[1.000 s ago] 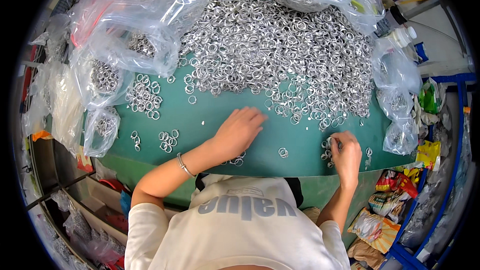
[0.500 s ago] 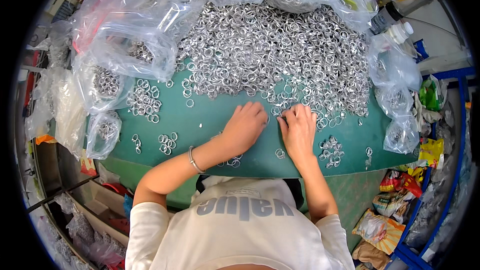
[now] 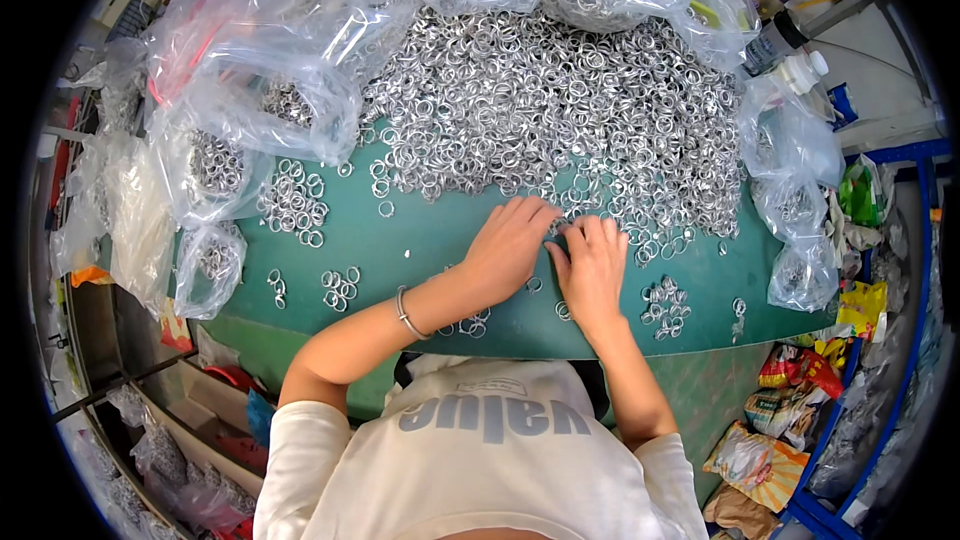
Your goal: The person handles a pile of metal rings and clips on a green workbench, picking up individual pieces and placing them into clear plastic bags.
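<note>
A broad heap of silver-coloured metal rings (image 3: 540, 100) covers the far part of the green tabletop (image 3: 430, 230). My left hand (image 3: 510, 245) is at the heap's near edge, fingers drawn together; whatever they pinch is hidden. Close beside it, my right hand (image 3: 592, 265) has its thumb apart from bent fingers, which reach onto loose rings. A single ring (image 3: 534, 284) lies between my hands, and another small cluster (image 3: 563, 310) lies by my right wrist. Part of a ring group (image 3: 472, 324) shows beneath my left forearm.
Small ring groups lie at the left (image 3: 293, 202), front left (image 3: 340, 288) and front right (image 3: 665, 307). Clear plastic bags (image 3: 250, 90) with rings line the left and far sides; more bags (image 3: 795, 205) hang at the right. A blue shelf frame (image 3: 860, 420) stands at the right.
My left hand has shifted slightly right and farther in, closer to my right hand. A single ring now shows on the table between them. My right thumb has spread outward.
</note>
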`<state>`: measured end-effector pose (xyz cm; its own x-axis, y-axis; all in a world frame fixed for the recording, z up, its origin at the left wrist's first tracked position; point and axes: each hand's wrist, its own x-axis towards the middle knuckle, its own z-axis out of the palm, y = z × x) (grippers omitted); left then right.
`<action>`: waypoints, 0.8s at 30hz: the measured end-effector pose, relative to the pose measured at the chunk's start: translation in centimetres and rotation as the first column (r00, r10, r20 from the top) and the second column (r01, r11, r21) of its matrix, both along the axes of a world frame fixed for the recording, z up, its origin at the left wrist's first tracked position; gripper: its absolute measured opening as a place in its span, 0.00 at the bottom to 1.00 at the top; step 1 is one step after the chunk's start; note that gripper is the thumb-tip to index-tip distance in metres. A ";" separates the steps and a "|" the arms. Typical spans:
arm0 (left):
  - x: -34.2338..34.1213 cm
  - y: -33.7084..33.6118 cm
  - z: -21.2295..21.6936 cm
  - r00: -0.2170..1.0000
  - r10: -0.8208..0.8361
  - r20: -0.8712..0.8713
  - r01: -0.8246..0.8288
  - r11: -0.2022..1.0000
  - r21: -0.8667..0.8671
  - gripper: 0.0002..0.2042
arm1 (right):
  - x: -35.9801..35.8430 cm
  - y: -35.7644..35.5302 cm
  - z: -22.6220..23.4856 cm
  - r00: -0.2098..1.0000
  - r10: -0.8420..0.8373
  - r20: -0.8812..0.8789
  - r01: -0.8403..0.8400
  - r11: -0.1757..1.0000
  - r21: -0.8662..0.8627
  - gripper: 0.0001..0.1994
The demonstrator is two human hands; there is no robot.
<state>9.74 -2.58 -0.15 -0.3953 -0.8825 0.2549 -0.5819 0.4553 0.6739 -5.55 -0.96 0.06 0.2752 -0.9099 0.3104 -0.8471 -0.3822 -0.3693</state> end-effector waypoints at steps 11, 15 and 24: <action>0.7 -0.1 0.1 0.991 0.117 0.068 -0.109 0.989 -0.102 0.15 | -0.8 0.2 0.6 0.954 0.122 0.274 -0.158 0.981 0.113 0.08; -1.0 -1.7 -1.3 0.947 0.141 0.290 -0.119 0.988 -0.094 0.16 | 0.2 -3.1 0.4 0.998 -0.047 0.028 0.048 0.998 -0.046 0.09; 1.2 -1.3 -0.9 0.972 0.179 -0.152 -0.153 0.974 0.169 0.10 | -3.0 -3.1 0.1 0.991 -0.135 -0.012 0.132 0.983 -0.129 0.07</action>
